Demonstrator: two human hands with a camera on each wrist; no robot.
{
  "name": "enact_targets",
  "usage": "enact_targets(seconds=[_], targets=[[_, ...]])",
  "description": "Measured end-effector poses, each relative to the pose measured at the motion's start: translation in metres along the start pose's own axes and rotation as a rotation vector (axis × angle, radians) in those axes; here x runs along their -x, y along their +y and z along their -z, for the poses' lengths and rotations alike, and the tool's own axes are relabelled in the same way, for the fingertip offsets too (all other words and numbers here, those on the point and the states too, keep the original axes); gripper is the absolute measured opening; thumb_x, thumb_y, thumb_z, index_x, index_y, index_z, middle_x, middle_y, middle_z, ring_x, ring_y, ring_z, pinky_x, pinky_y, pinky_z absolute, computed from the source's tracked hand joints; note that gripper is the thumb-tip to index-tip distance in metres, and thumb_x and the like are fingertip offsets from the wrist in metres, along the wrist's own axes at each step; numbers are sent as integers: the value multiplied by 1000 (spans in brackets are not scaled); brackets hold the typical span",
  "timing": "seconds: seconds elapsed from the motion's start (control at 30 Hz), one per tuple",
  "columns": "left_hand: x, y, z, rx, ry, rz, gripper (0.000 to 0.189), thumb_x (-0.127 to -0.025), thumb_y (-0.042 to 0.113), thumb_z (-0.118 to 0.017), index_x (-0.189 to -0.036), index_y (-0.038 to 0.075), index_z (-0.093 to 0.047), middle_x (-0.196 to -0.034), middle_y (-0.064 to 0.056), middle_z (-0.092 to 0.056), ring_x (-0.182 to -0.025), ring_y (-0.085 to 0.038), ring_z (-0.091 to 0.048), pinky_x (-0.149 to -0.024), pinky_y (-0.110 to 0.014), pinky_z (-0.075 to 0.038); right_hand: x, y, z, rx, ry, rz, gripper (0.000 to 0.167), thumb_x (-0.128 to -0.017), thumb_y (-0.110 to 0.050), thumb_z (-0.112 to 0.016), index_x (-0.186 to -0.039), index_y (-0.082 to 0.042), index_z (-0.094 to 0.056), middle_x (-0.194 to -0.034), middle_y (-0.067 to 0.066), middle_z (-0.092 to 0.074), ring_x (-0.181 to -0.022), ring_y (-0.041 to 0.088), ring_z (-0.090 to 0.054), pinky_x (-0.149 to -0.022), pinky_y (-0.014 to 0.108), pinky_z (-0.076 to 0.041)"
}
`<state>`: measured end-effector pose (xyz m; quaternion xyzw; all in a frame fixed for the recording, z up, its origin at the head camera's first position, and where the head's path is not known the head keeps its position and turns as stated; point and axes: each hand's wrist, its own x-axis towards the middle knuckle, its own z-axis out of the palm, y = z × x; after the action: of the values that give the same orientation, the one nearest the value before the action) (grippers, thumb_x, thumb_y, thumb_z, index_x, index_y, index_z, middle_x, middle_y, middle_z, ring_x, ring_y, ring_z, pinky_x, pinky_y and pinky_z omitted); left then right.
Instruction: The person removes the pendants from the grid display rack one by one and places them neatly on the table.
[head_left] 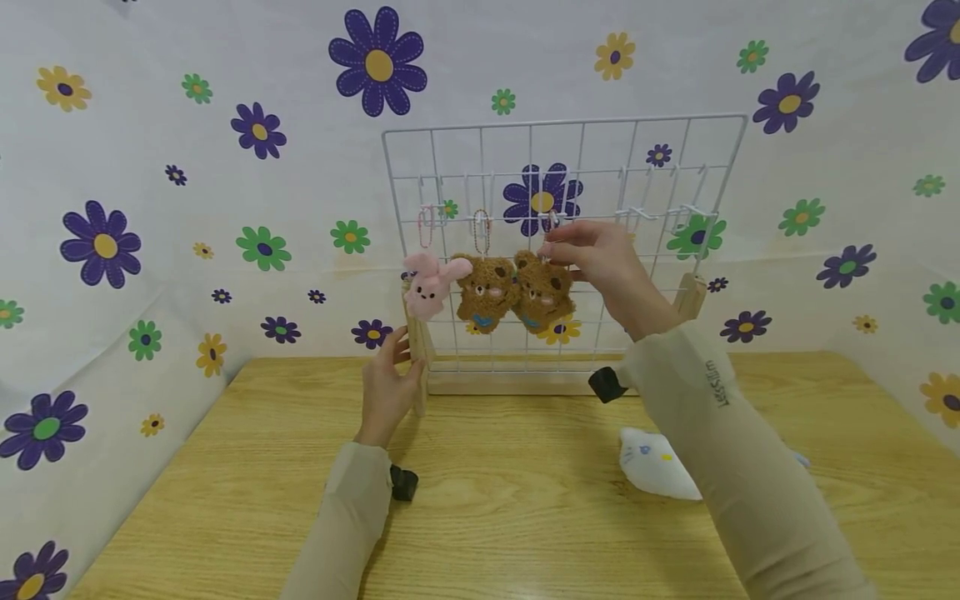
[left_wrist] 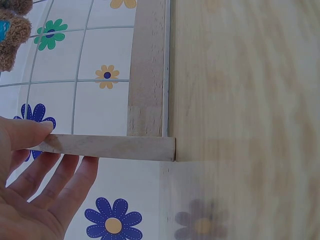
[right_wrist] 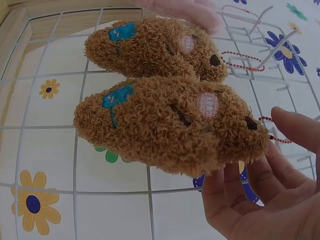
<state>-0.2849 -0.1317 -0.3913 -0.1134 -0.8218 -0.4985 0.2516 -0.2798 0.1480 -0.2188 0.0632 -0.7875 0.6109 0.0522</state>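
Note:
My right hand (head_left: 603,262) is at the top of the right brown plush bear keychain (head_left: 542,293), thumb and fingers about its red bead chain (right_wrist: 282,140). In the right wrist view, the fingers pass behind the bear's head. Beside it hangs a matching brown bear (head_left: 486,293), its chain on a white hook of the wire grid rack (head_left: 564,121). A pink plush bunny (head_left: 427,287) dangles at the left on a pink chain. My left hand (head_left: 386,387) holds the rack's left wooden upright (left_wrist: 107,146) between thumb and fingers.
Several white hooks (head_left: 637,212) line the right part of the rack. A white plush toy (head_left: 656,464) lies on the wooden table (head_left: 510,517), partly hidden by the right sleeve. A flower-print cloth (head_left: 300,192) covers the wall behind.

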Motion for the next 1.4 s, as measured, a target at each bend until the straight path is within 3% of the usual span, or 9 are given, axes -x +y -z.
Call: enact_targets(seconds=[0.33, 0.6, 1.4], targets=[[1, 1, 0, 6, 2, -2, 50, -89, -11, -69, -137, -3, -56, -124, -28, -66, -104, -43, -68, -84, -54, -58, 1, 0, -1, -9, 42, -28, 31, -101, -14, -65, -124, 5, -66, -114, 5, -67, -96, 16, -62, -93, 35, -50], [2, 0, 0, 11, 0, 9, 50, -89, -10, -69, -137, -3, -56, -124, -28, -66, -104, -42, -68, -84, -55, -58, 3, 1, -2, -10, 34, -11, 29, -98, -14, -69, -119, 6, -68, -111, 4, -68, -93, 13, -60, -80, 25, -50], [1, 2, 0, 7, 8, -10, 49, -89, -12, -69, -136, -4, -56, -122, -29, -66, -102, -43, -68, -84, -55, -58, 18, -12, 10, -103, 49, 137, 25, -98, -13, -70, -115, 5, -73, -118, 8, -71, -102, 15, -65, -84, 21, -55]])
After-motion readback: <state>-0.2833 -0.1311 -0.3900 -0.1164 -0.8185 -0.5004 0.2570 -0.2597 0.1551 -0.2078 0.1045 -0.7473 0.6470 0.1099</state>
